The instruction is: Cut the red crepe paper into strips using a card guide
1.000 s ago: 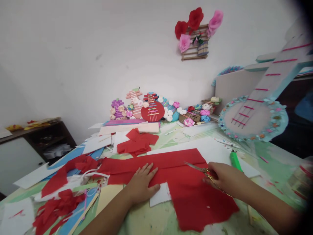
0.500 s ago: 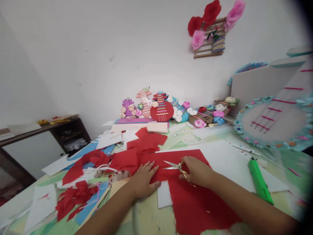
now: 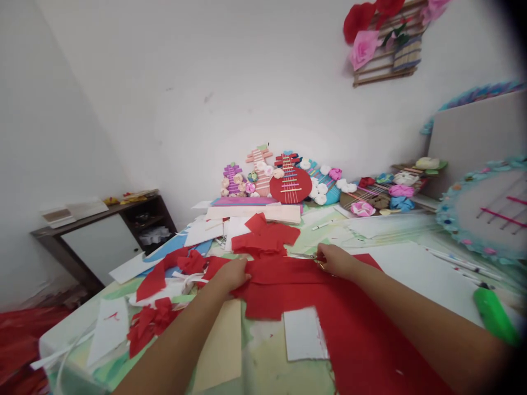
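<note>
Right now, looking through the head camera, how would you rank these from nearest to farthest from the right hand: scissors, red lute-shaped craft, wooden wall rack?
From the right hand:
1. Scissors, held in it.
2. Red lute-shaped craft, farther back, slightly left.
3. Wooden wall rack, high up, slightly right.

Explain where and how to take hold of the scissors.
Probably by the gold handle of the scissors, coming from the right. The slim blades point left, near the far edge of the red cloth, so the handle end faces the right hand, which holds it, and should stay clear of the blades.
</note>
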Demonstrator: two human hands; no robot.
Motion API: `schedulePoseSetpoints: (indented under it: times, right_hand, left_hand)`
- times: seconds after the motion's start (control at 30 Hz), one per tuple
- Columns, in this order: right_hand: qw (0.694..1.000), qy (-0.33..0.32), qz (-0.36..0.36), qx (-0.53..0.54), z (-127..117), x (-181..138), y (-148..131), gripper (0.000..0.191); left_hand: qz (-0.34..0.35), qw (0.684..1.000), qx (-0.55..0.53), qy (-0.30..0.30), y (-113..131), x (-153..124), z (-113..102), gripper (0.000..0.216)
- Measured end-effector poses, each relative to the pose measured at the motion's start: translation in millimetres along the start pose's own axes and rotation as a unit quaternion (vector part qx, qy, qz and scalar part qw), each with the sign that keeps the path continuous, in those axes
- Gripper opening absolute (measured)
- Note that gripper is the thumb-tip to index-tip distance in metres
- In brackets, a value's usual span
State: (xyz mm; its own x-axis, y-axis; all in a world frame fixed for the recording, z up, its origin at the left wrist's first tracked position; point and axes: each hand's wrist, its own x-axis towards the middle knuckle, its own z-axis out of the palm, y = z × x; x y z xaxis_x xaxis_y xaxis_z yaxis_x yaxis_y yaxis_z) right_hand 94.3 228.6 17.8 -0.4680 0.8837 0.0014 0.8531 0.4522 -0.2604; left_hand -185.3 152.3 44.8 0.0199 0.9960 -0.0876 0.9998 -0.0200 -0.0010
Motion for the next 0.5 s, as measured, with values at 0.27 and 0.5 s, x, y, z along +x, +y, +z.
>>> schedulePoseSetpoints:
  times: [0.27,0.5]
  right_hand:
    - [1.0,0.009,0.021,-0.006,-3,-13,12,0.026]
    - [0.999,0.037,0.021,0.034,1,-19,18,0.009]
  left_hand:
    - [0.008,0.997,0.041,-0.06,14,22,0,0.025]
    - [0.008,0.993,0.111,-0.028,26,17,-17,0.025]
